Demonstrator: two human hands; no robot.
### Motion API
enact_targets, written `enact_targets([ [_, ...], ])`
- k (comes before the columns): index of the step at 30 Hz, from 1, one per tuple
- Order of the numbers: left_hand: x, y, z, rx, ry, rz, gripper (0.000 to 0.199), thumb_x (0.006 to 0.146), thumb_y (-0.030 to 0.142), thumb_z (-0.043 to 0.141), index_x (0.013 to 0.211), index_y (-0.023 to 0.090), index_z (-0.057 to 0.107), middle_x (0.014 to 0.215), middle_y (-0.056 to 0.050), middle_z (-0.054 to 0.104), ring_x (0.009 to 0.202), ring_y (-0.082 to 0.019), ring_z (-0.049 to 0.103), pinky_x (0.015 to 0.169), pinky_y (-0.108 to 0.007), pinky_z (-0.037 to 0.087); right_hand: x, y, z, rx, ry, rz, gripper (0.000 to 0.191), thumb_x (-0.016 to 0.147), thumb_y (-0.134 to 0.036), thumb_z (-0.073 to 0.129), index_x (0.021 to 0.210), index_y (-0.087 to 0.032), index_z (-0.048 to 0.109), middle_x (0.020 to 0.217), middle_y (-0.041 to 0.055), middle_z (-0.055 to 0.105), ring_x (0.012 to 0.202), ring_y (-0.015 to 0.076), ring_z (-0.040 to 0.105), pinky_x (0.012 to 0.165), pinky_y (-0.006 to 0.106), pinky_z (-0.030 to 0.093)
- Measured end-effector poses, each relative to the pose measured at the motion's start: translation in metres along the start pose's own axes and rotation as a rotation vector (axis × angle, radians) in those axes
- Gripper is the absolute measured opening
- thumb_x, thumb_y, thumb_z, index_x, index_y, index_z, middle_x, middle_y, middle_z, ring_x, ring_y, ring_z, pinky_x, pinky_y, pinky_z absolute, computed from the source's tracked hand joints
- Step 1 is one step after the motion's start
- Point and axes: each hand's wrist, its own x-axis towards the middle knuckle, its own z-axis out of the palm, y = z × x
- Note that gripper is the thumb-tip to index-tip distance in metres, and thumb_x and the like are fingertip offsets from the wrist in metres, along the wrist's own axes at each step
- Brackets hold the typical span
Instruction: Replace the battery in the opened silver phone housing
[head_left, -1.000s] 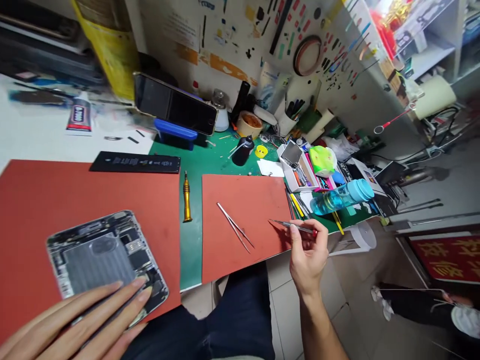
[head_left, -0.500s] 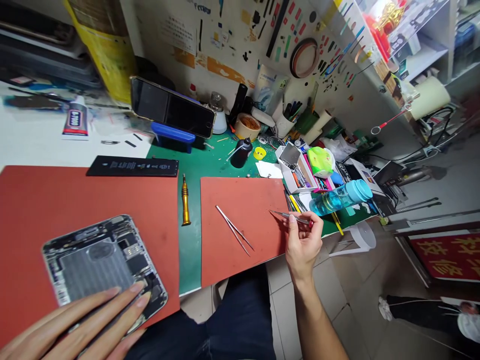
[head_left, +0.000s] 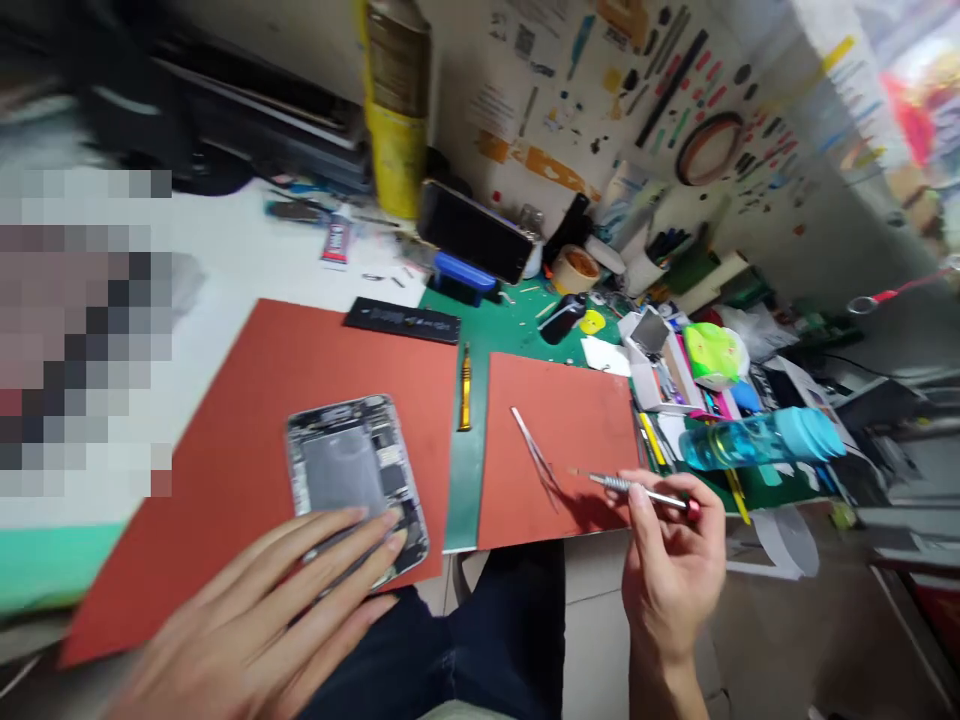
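An opened phone (head_left: 345, 470) lies on the left orange mat, its inner parts showing. My left hand (head_left: 300, 590) rests over its lower end, fingers stretched out flat on it. Pinched in my right hand (head_left: 671, 555) is a thin precision screwdriver (head_left: 641, 490) with a red end cap, held above the right mat with its tip pointing left. Metal tweezers (head_left: 534, 450) lie on that mat, left of the screwdriver tip. Between the mats is a gold screwdriver (head_left: 466, 390). A black phone battery (head_left: 405, 320) lies at the back edge of the left mat.
Behind the mats, a phone (head_left: 476, 232) leans on a blue stand (head_left: 463, 275). A dark bottle (head_left: 562, 318) stands nearby. A blue water bottle (head_left: 757, 438) and a tool box (head_left: 660, 360) are at the right. Part of the left side is pixelated.
The view has swung left, so everything sits further right. My right hand has drawn nearer with the screwdriver, which shows larger. My left hand remains on the opened phone.
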Motion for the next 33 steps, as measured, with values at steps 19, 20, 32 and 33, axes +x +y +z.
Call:
enact_targets([
  [19,0.011,0.015,-0.01,0.043,-0.004,-0.067,0.027,0.107,0.019,0.06,0.13,0.013,0.071,0.131,-0.008,0.079,0.121,-0.029,0.068,0.104,-0.048,0.058,-0.074,-0.004,0.045,0.203,-0.475,0.328,0.029,0.095,-0.025,0.087,0.115,-0.025,0.066,0.102,0.0062,0.087,0.096,0.0155,0.084,0.086,0.024,0.067],
  [20,0.01,0.015,-0.01,0.043,-0.001,-0.07,0.027,0.107,0.019,0.06,0.13,0.013,0.071,0.131,-0.008,0.079,0.121,-0.029,0.068,0.104,-0.048,0.058,-0.075,-0.004,0.045,0.201,-0.48,0.33,0.028,0.096,-0.025,0.087,0.115,-0.025,0.066,0.102,0.0061,0.087,0.096,0.0156,0.084,0.086,0.024,0.067],
  [32,0.007,0.014,-0.009,0.036,-0.007,-0.068,0.03,0.104,0.014,0.062,0.133,0.013,0.071,0.132,-0.008,0.079,0.123,-0.03,0.067,0.104,-0.049,0.059,-0.076,-0.001,0.045,0.161,-0.485,0.232,0.029,0.096,-0.018,0.084,0.116,-0.024,0.065,0.102,0.0071,0.086,0.092,0.02,0.085,0.08,0.03,0.071],
  [33,0.007,0.014,-0.009,0.036,-0.008,-0.067,0.03,0.104,0.014,0.062,0.133,0.013,0.071,0.132,-0.008,0.079,0.123,-0.03,0.067,0.104,-0.049,0.059,-0.075,-0.001,0.044,0.149,-0.494,0.205,0.029,0.096,-0.017,0.083,0.117,-0.024,0.064,0.102,0.0077,0.086,0.091,0.0209,0.085,0.079,0.031,0.071],
])
